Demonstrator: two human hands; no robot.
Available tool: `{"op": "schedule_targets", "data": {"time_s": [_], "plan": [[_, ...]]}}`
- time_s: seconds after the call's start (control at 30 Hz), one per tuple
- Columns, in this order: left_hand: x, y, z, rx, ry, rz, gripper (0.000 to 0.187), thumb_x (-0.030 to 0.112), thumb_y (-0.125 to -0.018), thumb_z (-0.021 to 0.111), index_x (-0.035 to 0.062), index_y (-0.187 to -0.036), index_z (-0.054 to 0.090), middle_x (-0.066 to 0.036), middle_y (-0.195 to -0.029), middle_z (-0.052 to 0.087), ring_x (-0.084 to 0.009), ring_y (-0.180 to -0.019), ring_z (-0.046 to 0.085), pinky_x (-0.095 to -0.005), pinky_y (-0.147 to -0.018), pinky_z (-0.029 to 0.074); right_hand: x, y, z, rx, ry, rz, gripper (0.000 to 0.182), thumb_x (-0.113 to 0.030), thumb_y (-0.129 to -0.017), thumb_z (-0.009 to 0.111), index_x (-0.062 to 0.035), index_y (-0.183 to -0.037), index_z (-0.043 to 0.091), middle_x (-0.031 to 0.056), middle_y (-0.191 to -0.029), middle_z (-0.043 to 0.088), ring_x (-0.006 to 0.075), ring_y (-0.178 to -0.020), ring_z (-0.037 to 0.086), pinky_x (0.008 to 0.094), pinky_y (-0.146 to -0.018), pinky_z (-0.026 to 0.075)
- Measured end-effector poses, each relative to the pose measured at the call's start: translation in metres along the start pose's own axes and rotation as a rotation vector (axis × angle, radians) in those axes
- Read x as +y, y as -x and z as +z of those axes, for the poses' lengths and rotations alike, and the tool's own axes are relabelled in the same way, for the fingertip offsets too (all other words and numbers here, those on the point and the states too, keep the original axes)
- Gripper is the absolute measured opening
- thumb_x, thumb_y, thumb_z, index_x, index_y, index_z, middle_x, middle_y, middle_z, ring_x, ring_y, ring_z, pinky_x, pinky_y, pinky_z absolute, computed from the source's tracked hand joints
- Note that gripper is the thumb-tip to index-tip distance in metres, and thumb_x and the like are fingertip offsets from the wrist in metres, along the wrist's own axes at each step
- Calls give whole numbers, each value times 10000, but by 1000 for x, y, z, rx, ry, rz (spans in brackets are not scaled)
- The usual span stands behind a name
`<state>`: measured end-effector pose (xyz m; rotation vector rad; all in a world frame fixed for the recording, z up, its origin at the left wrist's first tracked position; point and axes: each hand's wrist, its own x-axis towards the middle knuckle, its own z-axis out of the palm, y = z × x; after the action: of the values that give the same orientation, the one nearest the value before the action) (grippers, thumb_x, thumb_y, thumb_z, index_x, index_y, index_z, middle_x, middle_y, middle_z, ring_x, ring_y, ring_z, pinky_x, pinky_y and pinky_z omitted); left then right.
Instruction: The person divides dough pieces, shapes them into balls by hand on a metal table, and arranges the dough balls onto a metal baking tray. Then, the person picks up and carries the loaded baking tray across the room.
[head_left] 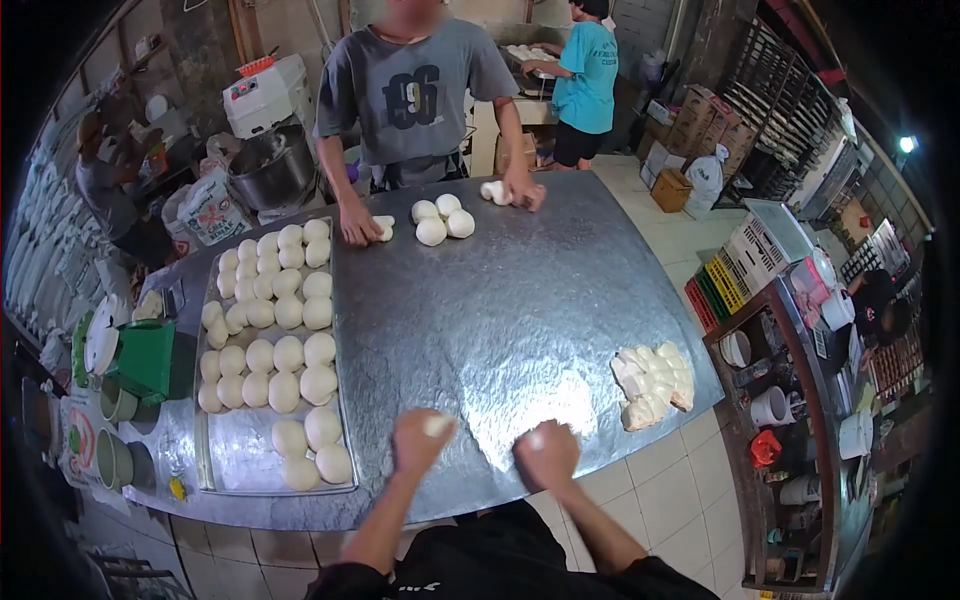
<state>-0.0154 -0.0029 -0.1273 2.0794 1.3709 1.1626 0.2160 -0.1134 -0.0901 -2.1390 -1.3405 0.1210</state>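
My left hand [420, 440] is cupped over a small white dough piece [437, 426] on the metal table [500, 310], near the front edge. A little to the right, my right hand [546, 455] is curled over another dough piece [535, 440]. To the left lies a metal tray [240, 455] with several round dough balls [288, 352] in rows. A heap of cut dough pieces [655, 385] sits at the table's right edge.
Across the table a person in a grey shirt [415, 95] rolls dough with both hands, with three dough balls [440, 218] between them. Another person in a teal shirt [587, 75] works at the back. A mixer [268, 150], boxes and shelves ring the table.
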Motion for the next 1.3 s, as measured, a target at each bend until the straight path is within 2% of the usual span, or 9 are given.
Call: {"op": "schedule_targets", "data": {"time_s": [0.17,0.27,0.33,0.4,0.57,0.67,0.93,1.07,1.3], "plan": [[53,-7,-13,-439,-195,-116,451,501,-728,801,77,-731,645,-128,-762,677,-349,-763,672,-424,-733,533,-19,-30,-25,-721,-234,118,377,-387,-770,750,-19,-834,703,202,-879,717,382,-813,698,460,-710,552],[39,-30,-47,-611,8,-454,502,541,-725,798,68,-770,635,-144,-858,664,-347,-900,659,-437,-819,514,35,-15,-24,-315,-58,-110,343,-350,-748,762,-32,-871,720,192,-765,673,356,-737,685,459,-680,540],[37,5,-39,-389,-267,212,561,586,-731,790,53,-821,639,-146,-1040,635,-331,-1083,596,-474,-915,464,32,-3,-17,-286,117,-361,333,-358,-722,767,-66,-875,724,205,-934,657,380,-925,633,456,-815,501],[26,-26,-15,-511,-234,126,524,504,-730,827,42,-931,681,-113,-1147,603,-307,-1168,539,-482,-995,427,23,-31,4,-46,160,-455,313,-296,-701,794,-70,-886,682,201,-1074,603,382,-1039,564,443,-900,452],[-6,-30,-12,-93,410,-532,309,308,-809,798,47,-935,688,-120,-998,653,-324,-983,630,-432,-877,501,58,-59,11,90,-915,325,89,-87,-884,707,-28,-949,687,49,-912,710,148,-792,660,277,-723,519],[25,25,22,6,42,126,165,197,-879,731,41,-903,682,-110,-870,672,-276,-806,650,-398,-734,516,17,12,41,8,-804,219,123,-96,-875,693,-43,-981,730,81,-1028,748,181,-939,693,317,-869,529],[85,-70,43,-292,975,-709,596,529,-1059,368,39,-940,686,-44,-916,644,-204,-798,608,-358,-772,494,-34,-86,-13,-465,-1528,364,205,-185,-964,631,9,-960,698,134,-986,699,234,-931,670,353,-845,521],[78,-147,67,-211,-159,-82,413,433,-1009,540,45,-1069,665,-113,-1094,637,-250,-1031,589,-378,-939,440,23,-136,-33,201,-507,-91,227,-277,-903,705,-75,-1008,709,161,-1194,612,307,-1148,556,448,-978,418],[141,-134,127,-411,352,-64,347,200,-909,720,75,-1213,607,-95,-1268,573,-260,-1145,570,-409,-951,469,160,-35,-108,451,38,484,622,-312,-727,816,-58,-1237,566,195,-1219,568,373,-1139,526,498,-966,386]]}}
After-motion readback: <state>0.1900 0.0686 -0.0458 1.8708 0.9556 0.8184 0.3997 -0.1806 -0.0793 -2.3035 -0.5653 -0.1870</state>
